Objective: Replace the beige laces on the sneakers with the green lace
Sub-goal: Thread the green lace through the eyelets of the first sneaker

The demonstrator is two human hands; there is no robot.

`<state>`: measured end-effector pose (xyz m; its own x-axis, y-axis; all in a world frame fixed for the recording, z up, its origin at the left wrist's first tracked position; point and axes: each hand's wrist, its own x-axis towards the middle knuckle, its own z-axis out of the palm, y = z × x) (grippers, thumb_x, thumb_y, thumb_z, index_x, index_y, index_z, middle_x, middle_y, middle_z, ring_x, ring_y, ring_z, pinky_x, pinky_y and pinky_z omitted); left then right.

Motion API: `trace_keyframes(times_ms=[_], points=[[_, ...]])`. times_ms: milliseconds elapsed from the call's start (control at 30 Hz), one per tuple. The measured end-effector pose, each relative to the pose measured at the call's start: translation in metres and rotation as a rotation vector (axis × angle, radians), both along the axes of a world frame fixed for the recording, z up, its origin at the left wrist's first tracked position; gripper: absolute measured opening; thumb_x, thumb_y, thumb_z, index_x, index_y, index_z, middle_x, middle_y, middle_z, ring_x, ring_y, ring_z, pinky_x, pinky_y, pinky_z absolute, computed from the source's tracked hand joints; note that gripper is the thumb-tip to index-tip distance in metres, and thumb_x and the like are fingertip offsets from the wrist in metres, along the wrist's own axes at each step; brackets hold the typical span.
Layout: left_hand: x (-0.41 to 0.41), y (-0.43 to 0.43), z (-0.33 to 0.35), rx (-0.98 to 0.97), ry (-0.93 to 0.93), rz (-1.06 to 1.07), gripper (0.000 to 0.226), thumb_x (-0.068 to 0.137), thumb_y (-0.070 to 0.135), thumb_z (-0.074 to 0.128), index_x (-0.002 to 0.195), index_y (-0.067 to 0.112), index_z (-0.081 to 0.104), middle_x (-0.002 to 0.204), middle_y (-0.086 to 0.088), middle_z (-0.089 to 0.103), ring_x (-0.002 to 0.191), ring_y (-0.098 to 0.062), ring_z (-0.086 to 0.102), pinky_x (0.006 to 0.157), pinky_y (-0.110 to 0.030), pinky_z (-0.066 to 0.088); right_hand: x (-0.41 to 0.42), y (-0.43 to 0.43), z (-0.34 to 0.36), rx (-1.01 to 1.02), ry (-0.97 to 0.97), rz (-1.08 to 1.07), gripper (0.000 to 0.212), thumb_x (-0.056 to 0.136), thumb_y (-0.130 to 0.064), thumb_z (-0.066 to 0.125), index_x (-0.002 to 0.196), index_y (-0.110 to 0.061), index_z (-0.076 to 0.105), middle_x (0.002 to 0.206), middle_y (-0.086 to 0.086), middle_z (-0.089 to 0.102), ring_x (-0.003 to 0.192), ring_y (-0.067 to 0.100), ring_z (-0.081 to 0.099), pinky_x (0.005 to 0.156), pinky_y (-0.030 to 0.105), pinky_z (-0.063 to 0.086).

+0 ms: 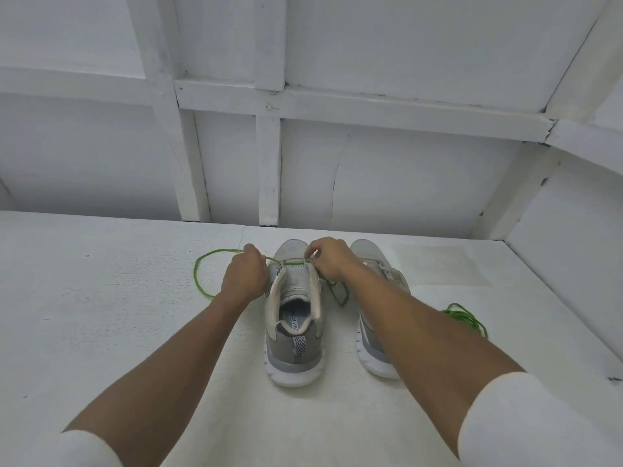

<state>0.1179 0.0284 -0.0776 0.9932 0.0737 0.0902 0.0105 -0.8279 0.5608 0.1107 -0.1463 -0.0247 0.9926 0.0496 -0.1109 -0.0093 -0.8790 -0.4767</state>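
Only legible text: dark letters "ORY FO" on pale insole label [296, 326] inside open sneaker [294, 365], the one between both forearms. Letters run lengthwise along insole; word start and end hidden under collar. Faint mark on the same sneaker's tongue [296, 281] too small to read.

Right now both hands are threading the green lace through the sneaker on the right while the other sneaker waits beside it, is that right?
Not quite. The head view shows the left hand and the right hand working the green lace on the left sneaker, not the one on the right. The right sneaker is the one that waits beside it.
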Motion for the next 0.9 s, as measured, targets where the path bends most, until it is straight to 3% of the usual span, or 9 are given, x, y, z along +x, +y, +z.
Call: trace_keyframes(times_ms=[133,267,367,500,600,667,767,900], points=[[-0.007,-0.006,0.002,-0.076,-0.022,0.044,0.017,0.100,0.018,0.042,0.108,0.003,0.046,0.093,-0.010,0.057,0.083,-0.030,0.053,0.068,-0.036,0.040,0.004,-0.003,-0.002,0.021,-0.025,-0.035,0.021,0.087,-0.002,0.057,0.094,-0.016,0.072,0.106,0.013,0.066,0.078,0.022,0.059,0.068,0.022,0.043],[-0.010,-0.006,-0.006,-0.228,-0.042,0.087,0.008,0.094,0.014,0.045,0.100,0.009,0.046,0.095,-0.007,0.066,0.086,-0.030,0.059,0.073,-0.039,0.047,0.006,-0.001,-0.004,-0.044,-0.003,-0.028,0.020,0.089,-0.003,0.055,0.102,-0.013,0.067,0.114,0.014,0.061,0.091,0.028,0.060,0.071,0.024,0.042],[-0.014,-0.007,-0.007,-0.412,-0.015,0.136,0.008,0.097,0.010,0.040,0.098,0.009,0.047,0.098,-0.003,0.071,0.088,-0.025,0.059,0.074,-0.035,0.044,0.007,-0.001,-0.008,-0.064,0.004,-0.027,0.022,0.088,-0.002,0.055,0.106,-0.013,0.064,0.119,0.014,0.059,0.102,0.028,0.058,0.073,0.025,0.040],[-0.016,-0.006,-0.002,-0.587,0.045,0.137,0.015,0.103,0.015,0.036,0.099,0.009,0.049,0.097,0.007,0.071,0.066,-0.013,0.059,0.059,-0.028,0.041,0.008,-0.002,-0.007,-0.105,0.003,-0.004,0.024,0.088,-0.005,0.055,0.110,-0.012,0.063,0.123,0.012,0.059,0.113,0.028,0.053,0.077,0.024,0.038],[-0.014,0.000,-0.002,-0.691,0.091,0.071,0.008,0.099,0.007,0.041,0.094,0.011,0.047,0.099,0.003,0.071,0.074,-0.024,0.062,0.060,-0.029,0.047,0.010,-0.003,-0.004,-0.099,0.009,-0.016,0.027,0.089,-0.007,0.053,0.112,-0.010,0.065,0.122,0.012,0.061,0.115,0.028,0.053,0.085,0.027,0.043],[-0.015,0.004,0.000,-0.689,0.105,0.028,0.012,0.095,0.002,0.044,0.092,0.014,0.047,0.098,0.001,0.070,0.075,-0.026,0.061,0.063,-0.032,0.050,0.012,-0.003,-0.001,-0.074,-0.008,-0.037,0.026,0.090,-0.012,0.054,0.111,-0.011,0.068,0.121,0.011,0.063,0.113,0.028,0.055,0.087,0.028,0.045],[-0.012,0.003,0.006,-0.610,0.130,-0.033,0.009,0.094,0.018,0.048,0.098,0.017,0.057,0.097,-0.002,0.066,0.067,-0.021,0.059,0.061,-0.028,0.046,0.013,-0.003,0.002,-0.008,-0.035,-0.050,0.016,0.088,-0.018,0.063,0.101,-0.015,0.072,0.113,0.009,0.066,0.106,0.025,0.058,0.081,0.026,0.045],[-0.007,-0.003,0.010,-0.343,0.119,-0.073,0.028,0.096,0.041,0.049,0.099,0.018,0.065,0.095,0.001,0.066,0.088,-0.020,0.058,0.082,-0.033,0.047,0.013,-0.002,0.000,-0.013,-0.034,-0.033,0.013,0.089,-0.010,0.062,0.094,-0.014,0.074,0.106,0.010,0.069,0.096,0.024,0.063,0.075,0.024,0.046]])
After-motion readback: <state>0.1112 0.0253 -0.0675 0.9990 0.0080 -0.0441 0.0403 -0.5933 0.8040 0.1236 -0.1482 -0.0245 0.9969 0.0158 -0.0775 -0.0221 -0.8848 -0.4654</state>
